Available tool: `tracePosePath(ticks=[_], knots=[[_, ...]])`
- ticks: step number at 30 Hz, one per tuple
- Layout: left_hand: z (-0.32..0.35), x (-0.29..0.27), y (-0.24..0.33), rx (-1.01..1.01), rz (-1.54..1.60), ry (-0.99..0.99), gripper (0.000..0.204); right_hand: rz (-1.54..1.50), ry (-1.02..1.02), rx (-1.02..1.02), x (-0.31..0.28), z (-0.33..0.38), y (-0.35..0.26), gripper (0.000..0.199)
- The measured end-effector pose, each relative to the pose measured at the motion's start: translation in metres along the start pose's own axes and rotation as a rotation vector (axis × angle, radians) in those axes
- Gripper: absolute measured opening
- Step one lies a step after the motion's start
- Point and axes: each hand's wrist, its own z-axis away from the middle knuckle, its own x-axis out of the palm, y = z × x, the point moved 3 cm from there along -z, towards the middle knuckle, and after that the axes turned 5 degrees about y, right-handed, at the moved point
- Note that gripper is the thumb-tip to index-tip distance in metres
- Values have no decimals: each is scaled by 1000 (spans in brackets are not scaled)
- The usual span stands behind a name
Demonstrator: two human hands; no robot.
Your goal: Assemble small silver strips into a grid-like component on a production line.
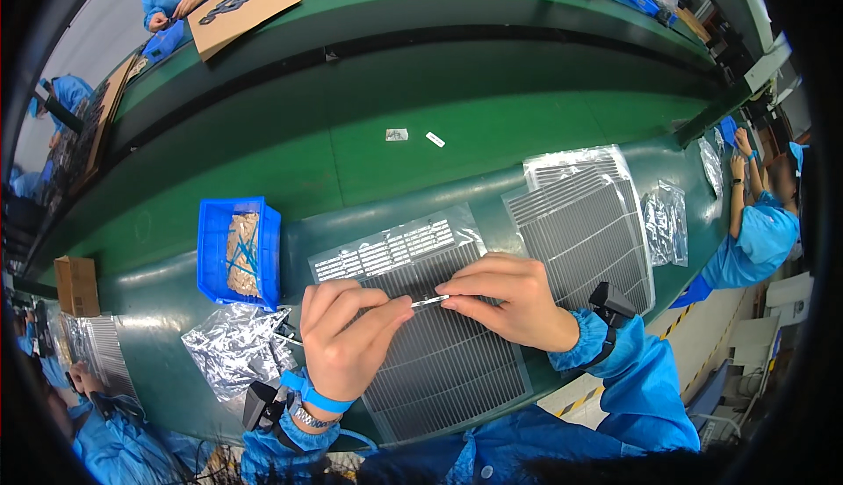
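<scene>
Between my two hands is a small, thin, pale strip (428,301) with a dark spot near its middle. The thumb and fingers of my left hand (347,336) pinch one end. Closed on the other end are the thumb and fingertips of my right hand (509,296). What the strip is exactly is too small to make out. Below my hands lies a dark sheet with fine stripes (448,371), and its clear upper part carries rows of white labels (395,248). A blue strap and a metal watch circle my left wrist.
Left of the sheet stands a blue bin (209,252) holding beige pieces and blue strips. Crumpled silver bags (237,349) lie below it. More striped sheets (584,230) are stacked at right, beside silver bags (665,221). A cardboard box (77,285) sits far left. Co-workers sit around.
</scene>
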Motion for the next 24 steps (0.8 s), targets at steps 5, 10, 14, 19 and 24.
tracePosePath(ticks=[5,10,14,19,24], knots=[[2,3,-2,-23,16,6,23,34,38,-25,-4,-1,0,21],[1,8,-7,-40,37,-5,22,33,25,-49,-2,-3,8,21],[0,13,-12,-62,44,-13,23,24,17,-37,-1,-5,16,21],[-3,22,-22,-99,65,-33,22,13,-15,2,0,-11,28,21],[-4,27,-31,-127,68,-36,22,-9,-47,39,3,-19,36,17]])
